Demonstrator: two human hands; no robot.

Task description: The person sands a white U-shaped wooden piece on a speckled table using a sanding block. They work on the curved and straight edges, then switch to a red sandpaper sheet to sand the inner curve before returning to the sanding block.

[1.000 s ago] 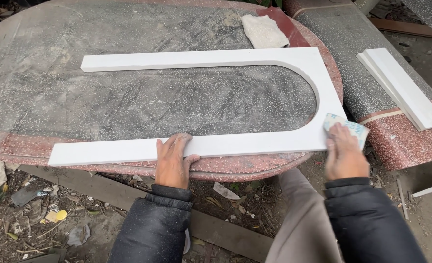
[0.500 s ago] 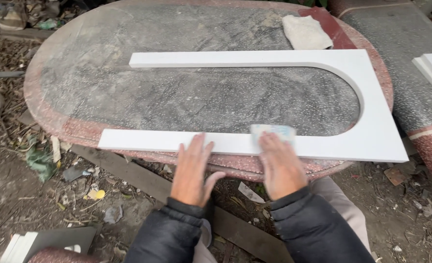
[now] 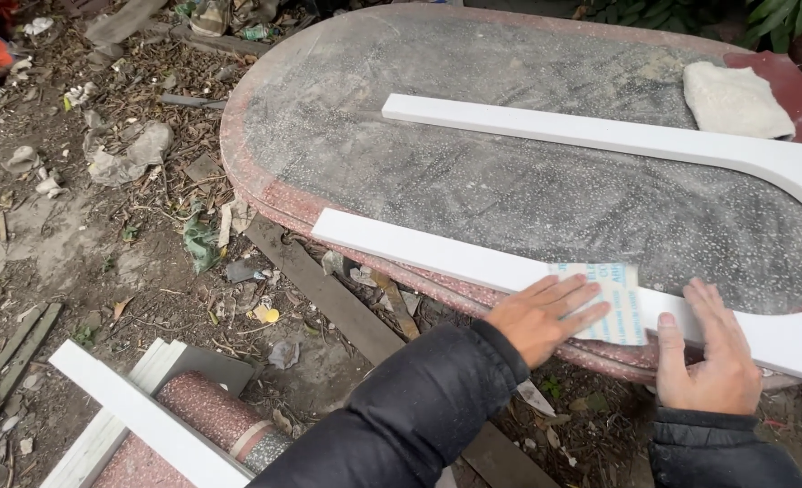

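A long white U-shaped board [image 3: 437,248] lies flat on an oval speckled stone slab [image 3: 509,194]. On the board's near arm sits a pale sheet of sandpaper [image 3: 613,307]. My left hand [image 3: 541,318] reaches across from the lower left, and its fingers press flat on the sandpaper. Just to the right of the sheet, my right hand [image 3: 708,352] lies palm down on the same arm with fingers spread and nothing in it. Both arms wear black padded sleeves.
A folded whitish cloth [image 3: 735,99] lies on the slab's far right. Below the slab is littered ground with a dark plank [image 3: 329,289]. At the lower left, white strips [image 3: 139,416] lean on a reddish stone piece [image 3: 211,416].
The view has swung left along the board. The sandpaper, earlier under my right hand, now sits under my left fingers, and my right hand rests flat beside it.
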